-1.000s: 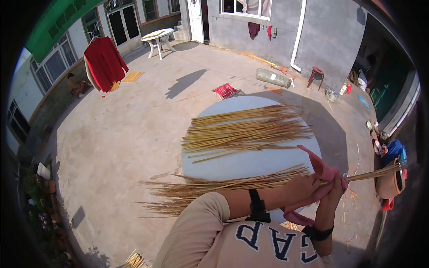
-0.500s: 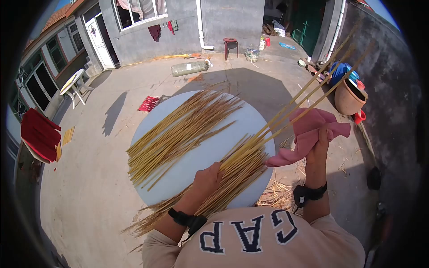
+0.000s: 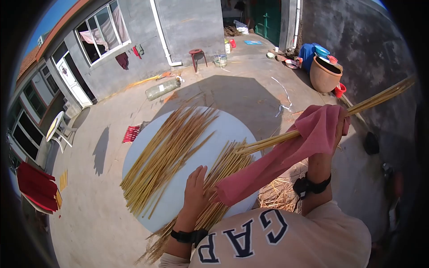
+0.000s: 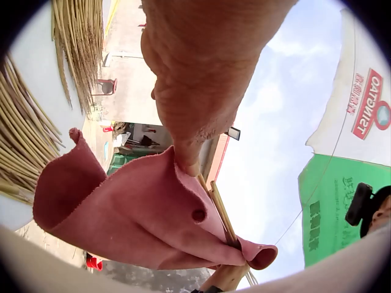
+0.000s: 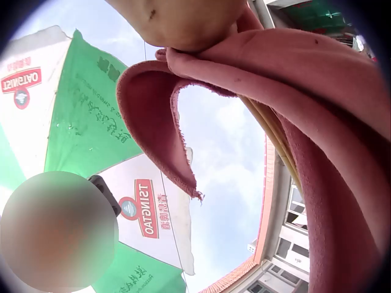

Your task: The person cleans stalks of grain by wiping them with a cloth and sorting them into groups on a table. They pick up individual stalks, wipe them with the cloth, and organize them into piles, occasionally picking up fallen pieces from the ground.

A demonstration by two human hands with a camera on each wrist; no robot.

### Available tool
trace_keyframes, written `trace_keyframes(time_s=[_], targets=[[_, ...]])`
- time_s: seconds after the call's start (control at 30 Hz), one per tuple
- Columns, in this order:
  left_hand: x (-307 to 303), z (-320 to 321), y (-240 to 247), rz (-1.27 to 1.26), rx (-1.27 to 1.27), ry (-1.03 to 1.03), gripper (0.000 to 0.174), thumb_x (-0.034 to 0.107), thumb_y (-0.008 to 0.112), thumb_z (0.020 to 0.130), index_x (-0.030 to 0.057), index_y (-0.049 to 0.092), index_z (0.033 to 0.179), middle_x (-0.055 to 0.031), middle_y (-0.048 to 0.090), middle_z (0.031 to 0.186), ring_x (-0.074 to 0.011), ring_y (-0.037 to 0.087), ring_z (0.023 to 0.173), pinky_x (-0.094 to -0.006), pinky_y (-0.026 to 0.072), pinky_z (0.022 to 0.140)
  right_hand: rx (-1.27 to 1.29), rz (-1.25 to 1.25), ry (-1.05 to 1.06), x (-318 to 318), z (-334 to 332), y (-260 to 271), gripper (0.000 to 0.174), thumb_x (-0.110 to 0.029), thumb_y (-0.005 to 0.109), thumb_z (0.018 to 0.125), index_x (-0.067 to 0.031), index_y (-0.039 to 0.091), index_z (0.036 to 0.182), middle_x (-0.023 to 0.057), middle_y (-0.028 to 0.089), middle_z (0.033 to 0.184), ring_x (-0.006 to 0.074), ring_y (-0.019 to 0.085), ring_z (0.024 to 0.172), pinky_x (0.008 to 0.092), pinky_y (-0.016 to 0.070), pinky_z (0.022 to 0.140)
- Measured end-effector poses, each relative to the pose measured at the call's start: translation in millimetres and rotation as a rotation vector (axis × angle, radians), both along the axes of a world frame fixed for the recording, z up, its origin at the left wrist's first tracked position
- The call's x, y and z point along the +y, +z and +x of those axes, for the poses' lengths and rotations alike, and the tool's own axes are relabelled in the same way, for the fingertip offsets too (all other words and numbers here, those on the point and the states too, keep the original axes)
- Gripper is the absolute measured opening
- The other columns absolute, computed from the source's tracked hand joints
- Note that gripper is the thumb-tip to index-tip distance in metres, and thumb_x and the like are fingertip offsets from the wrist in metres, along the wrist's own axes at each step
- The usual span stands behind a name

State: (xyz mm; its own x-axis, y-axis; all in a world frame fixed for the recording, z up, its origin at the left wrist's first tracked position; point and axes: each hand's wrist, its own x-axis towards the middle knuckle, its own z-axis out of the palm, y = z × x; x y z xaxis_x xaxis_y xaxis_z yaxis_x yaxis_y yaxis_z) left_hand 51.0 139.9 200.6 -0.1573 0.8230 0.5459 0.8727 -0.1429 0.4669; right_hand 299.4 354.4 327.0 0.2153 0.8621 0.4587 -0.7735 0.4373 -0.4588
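My right hand (image 3: 340, 127) grips a pink cloth (image 3: 272, 169) folded around a few long straw-coloured stalks (image 3: 380, 97), to the right of the round table (image 3: 230, 120). The stalks slant from over the table up past that hand. My left hand (image 3: 194, 190), its fingers pointing upward, pinches the cloth's other end over the near pile of stalks (image 3: 225, 167). Between the hands the cloth is stretched out. In the left wrist view the left hand (image 4: 195, 73) holds the cloth's edge (image 4: 140, 213). The right wrist view shows a loose curled end of the cloth (image 5: 146, 116).
A second pile of stalks (image 3: 165, 154) lies on the table's far left half. Broken straw (image 3: 281, 194) litters the ground beside my right arm. Farther off are a clay pot (image 3: 325, 76), a stool (image 3: 196, 58) and a clear container (image 3: 161, 88). A wall (image 3: 357, 49) runs along the right.
My left hand has gone from beside the right hand to the near pile, then onto the cloth's end. The cloth, bunched apart from the stalks half a second ago, now wraps them. The view has turned right.
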Motion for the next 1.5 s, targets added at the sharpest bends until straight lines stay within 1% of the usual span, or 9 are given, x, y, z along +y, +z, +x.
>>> trace_keyframes(time_s=[0.3,0.43,0.53,0.77,0.87,1.2,1.27,1.37,1.5], targets=[[-44.6,-21.1,-25.7,0.036,0.038,0.321,0.046,0.003,0.062,0.072,-0.0007,0.046,0.116,-0.0223,0.045,0.119,-0.0373,0.046,0.105,-0.0409,0.0397,0.086,-0.785,-0.104,-0.709,39.5,71.2,-31.0,0.021,-0.023,0.055,0.086,-0.0044,0.044,0.086,-0.0002,0.045,0.079,0.0091,0.043,0.073,0.0208,0.0380,0.064],[-40.8,-16.8,-24.5,0.056,0.104,0.280,0.047,0.003,0.062,0.071,-0.0005,0.047,0.115,-0.0220,0.044,0.120,-0.0376,0.045,0.106,-0.0416,0.0397,0.087,-0.965,-0.031,-0.373,61.4,74.5,-141.3,0.014,-0.007,0.058,0.080,-0.0053,0.045,0.083,0.0014,0.044,0.068,0.0091,0.044,0.058,0.0219,0.0375,0.049],[-35.6,-11.3,-23.1,0.029,0.183,0.226,0.048,0.004,0.062,0.070,0.0002,0.047,0.115,-0.0218,0.042,0.123,-0.0378,0.045,0.106,-0.0425,0.0398,0.087,-1.020,-0.587,0.091,-11.9,45.2,-128.2,0.013,-0.004,0.055,0.080,-0.0084,0.043,0.079,-0.0020,0.039,0.055,0.0089,0.033,0.029,0.0232,0.0225,0.025],[-18.1,9.4,-9.2,0.061,0.375,0.085,0.060,0.007,0.066,0.065,0.0027,0.043,0.120,-0.0217,0.037,0.128,-0.0407,0.039,0.115,-0.0468,0.0362,0.091,-2.261,0.706,-0.105,-31.8,19.2,-172.0,0.010,-0.011,0.063,0.068,-0.0038,0.056,0.068,0.0043,0.053,0.065,0.0163,0.053,0.061,0.0293,0.0416,0.052],[-6.9,21.5,10.6,0.021,0.491,0.053,0.058,0.013,0.067,0.066,0.0029,0.044,0.119,-0.0205,0.040,0.126,-0.0395,0.039,0.115,-0.0482,0.0357,0.091,-1.198,0.437,0.655,-18.5,0.0,-198.4,0.013,-0.013,0.058,0.073,-0.0021,0.055,0.068,0.0070,0.055,0.070,0.0190,0.055,0.063,0.0286,0.0437,0.059],[-42.7,14.7,-56.1,-0.604,0.318,0.100,0.026,0.030,0.062,0.074,0.0093,0.046,0.074,-0.0069,0.055,0.066,-0.0269,0.056,0.057,-0.0396,0.0430,0.049,-1.452,0.617,0.530,-26.8,-11.1,-225.5,0.009,-0.008,0.056,0.074,0.0002,0.056,0.070,0.0134,0.055,0.085,0.0220,0.055,0.075,0.0304,0.0437,0.069],[-53.3,17.6,-56.5,-0.646,0.331,0.098,0.025,0.031,0.061,0.075,0.0094,0.047,0.074,-0.0070,0.055,0.067,-0.0272,0.056,0.059,-0.0397,0.0434,0.049,-1.040,0.761,0.996,-9.2,-9.5,-215.6,0.007,-0.010,0.056,0.070,-0.0059,0.059,0.075,0.0095,0.055,0.086,0.0206,0.055,0.079,0.0298,0.0426,0.072],[-74.9,8.6,-57.6,-0.685,0.345,0.147,0.024,0.030,0.058,0.077,0.0094,0.048,0.074,-0.0074,0.056,0.068,-0.0282,0.057,0.060,-0.0401,0.0439,0.050,-1.905,1.003,0.445,-13.5,11.8,-173.7,0.015,-0.015,0.056,0.067,-0.0119,0.061,0.081,0.0066,0.057,0.086,0.0204,0.056,0.080,0.0302,0.0425,0.073],[-103.8,-18.5,-56.9,-0.653,0.362,0.237,0.020,0.026,0.057,0.078,0.0086,0.048,0.073,-0.0080,0.056,0.070,-0.0290,0.056,0.060,-0.0404,0.0428,0.049,-1.865,0.739,-0.162,43.7,49.1,-193.7,0.020,-0.022,0.057,0.068,-0.0135,0.060,0.086,0.0089,0.058,0.091,0.0229,0.056,0.085,0.0327,0.0434,0.074]])
